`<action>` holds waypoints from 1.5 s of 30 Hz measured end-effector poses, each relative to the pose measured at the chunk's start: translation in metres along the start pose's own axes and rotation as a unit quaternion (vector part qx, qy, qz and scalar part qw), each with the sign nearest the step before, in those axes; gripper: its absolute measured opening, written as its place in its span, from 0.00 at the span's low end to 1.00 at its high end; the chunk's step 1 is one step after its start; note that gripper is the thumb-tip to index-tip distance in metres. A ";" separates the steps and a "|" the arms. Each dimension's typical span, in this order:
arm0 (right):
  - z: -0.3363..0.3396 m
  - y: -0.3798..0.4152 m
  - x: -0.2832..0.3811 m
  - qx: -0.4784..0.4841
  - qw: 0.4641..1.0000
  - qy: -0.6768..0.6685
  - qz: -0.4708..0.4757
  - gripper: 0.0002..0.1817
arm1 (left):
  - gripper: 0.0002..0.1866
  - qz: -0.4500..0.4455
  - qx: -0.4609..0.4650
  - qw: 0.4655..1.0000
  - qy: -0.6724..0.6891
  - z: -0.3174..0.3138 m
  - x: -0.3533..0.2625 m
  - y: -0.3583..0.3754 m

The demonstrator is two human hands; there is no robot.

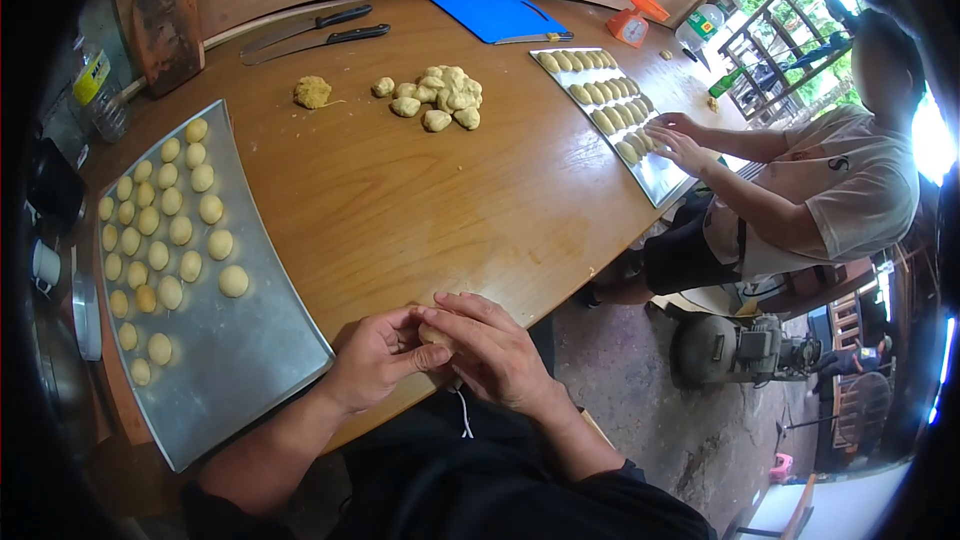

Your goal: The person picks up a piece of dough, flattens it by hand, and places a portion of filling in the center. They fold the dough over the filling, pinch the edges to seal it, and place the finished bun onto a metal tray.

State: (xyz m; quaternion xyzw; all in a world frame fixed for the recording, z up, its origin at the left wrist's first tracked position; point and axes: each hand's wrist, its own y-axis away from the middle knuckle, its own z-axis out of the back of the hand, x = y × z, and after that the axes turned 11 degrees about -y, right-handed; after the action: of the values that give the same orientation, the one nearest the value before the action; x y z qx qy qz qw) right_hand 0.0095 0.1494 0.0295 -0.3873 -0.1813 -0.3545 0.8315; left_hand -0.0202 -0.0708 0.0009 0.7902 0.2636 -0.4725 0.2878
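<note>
Between my two hands, just above the table's near edge, is a small piece of pale dough, mostly covered by fingers. My left hand curls around it from the left, thumb along its lower side. From the right, my right hand cups over it with bent fingers. To the left lies a metal tray with several round dough balls in rows. Farther up the table sit a heap of dough pieces and a crumbly yellow-brown lump of filling.
Two knives and a blue cutting board lie at the back, near an orange scale. At right, a co-worker has both hands over another tray of oval dough pieces. Bottles stand at the left wall.
</note>
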 end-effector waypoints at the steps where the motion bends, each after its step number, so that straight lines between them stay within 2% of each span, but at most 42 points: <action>1: 0.003 -0.004 0.008 0.001 0.998 -0.059 -0.024 0.35 | 0.23 -0.023 -0.025 0.999 -0.003 -0.005 -0.001 0.001; 2: 0.004 -0.006 0.013 0.001 0.992 -0.118 -0.047 0.38 | 0.21 -0.046 -0.050 0.998 -0.007 -0.007 -0.001 0.002; 6: -0.001 -0.002 0.018 -0.007 0.983 -0.173 -0.066 0.40 | 0.21 -0.048 -0.028 0.998 -0.021 0.001 -0.002 0.002; 8: 0.007 -0.004 0.013 0.000 0.990 -0.112 -0.081 0.39 | 0.21 -0.026 0.003 1.000 0.003 0.001 -0.001 0.002; 9: 0.007 -0.003 0.008 0.033 0.994 -0.075 -0.070 0.36 | 0.25 -0.037 0.013 0.999 0.002 0.001 -0.001 0.001; 13: 0.018 0.003 -0.002 0.017 0.999 -0.029 -0.038 0.33 | 0.29 -0.067 0.032 0.997 0.039 -0.007 -0.007 0.001; 15: 0.020 0.007 -0.005 -0.039 0.996 0.003 -0.081 0.30 | 0.39 -0.062 0.066 0.995 0.030 -0.008 -0.009 0.004; 16: 0.019 0.006 -0.004 -0.037 0.996 0.002 -0.080 0.30 | 0.39 -0.063 0.064 0.995 0.031 -0.006 -0.007 0.003; 19: 0.009 0.000 0.004 0.049 0.999 0.014 -0.010 0.35 | 0.33 -0.019 0.042 0.996 0.074 0.000 0.002 0.001; 20: 0.008 0.000 0.007 0.050 0.999 0.014 -0.013 0.35 | 0.28 -0.022 0.038 0.999 0.031 0.001 0.000 0.001; 21: 0.007 -0.001 0.009 0.042 0.997 -0.053 -0.043 0.38 | 0.23 -0.025 0.033 0.999 -0.013 0.001 -0.002 0.002; 23: 0.009 0.000 0.009 0.031 0.984 -0.159 -0.078 0.44 | 0.21 -0.025 0.018 0.999 -0.023 -0.006 -0.005 0.005; 24: 0.013 -0.001 0.010 0.031 0.984 -0.158 -0.075 0.44 | 0.19 -0.024 0.006 0.999 -0.033 -0.009 -0.006 0.006; 26: 0.020 -0.006 0.018 0.097 0.973 -0.193 -0.075 0.43 | 0.19 -0.054 -0.007 0.997 -0.050 -0.003 0.006 0.003; 28: 0.015 -0.007 0.022 0.098 0.973 -0.192 -0.088 0.41 | 0.20 -0.080 -0.024 0.994 -0.063 0.000 0.011 0.001; 30: 0.006 0.000 0.010 0.050 0.996 -0.052 -0.056 0.33 | 0.22 -0.037 0.022 0.999 -0.004 -0.002 0.010 0.001; 31: 0.008 -0.002 0.011 0.026 0.998 -0.044 -0.048 0.27 | 0.22 -0.037 0.019 0.999 -0.002 -0.005 0.007 0.003; 33: 0.008 0.004 0.001 0.006 0.998 -0.051 -0.042 0.26 | 0.23 -0.034 0.071 0.994 0.082 -0.013 -0.007 0.009; 35: 0.009 0.008 -0.001 -0.024 0.998 -0.053 -0.039 0.25 | 0.24 -0.015 0.057 0.993 0.105 -0.019 -0.014 0.012; 37: 0.006 0.007 0.005 -0.007 0.997 -0.063 -0.040 0.26 | 0.24 -0.002 0.046 0.991 0.125 -0.014 -0.012 0.009; 39: 0.001 0.004 0.007 0.034 0.996 -0.081 -0.034 0.31 | 0.24 -0.014 0.064 0.998 0.021 0.001 -0.001 0.004; 43: -0.003 -0.004 0.019 -0.022 0.981 -0.183 -0.056 0.35 | 0.20 -0.034 -0.004 0.999 -0.028 -0.001 -0.001 0.004; 45: -0.006 -0.006 0.015 -0.007 0.996 -0.079 -0.043 0.36 | 0.20 -0.049 -0.006 0.999 -0.016 -0.001 0.005 0.003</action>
State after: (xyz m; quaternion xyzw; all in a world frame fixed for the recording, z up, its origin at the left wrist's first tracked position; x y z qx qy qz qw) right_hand 0.0158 0.1352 0.0374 -0.4120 -0.2602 -0.3593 0.7959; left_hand -0.0155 -0.0717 -0.0026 0.7670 0.3006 -0.4968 0.2729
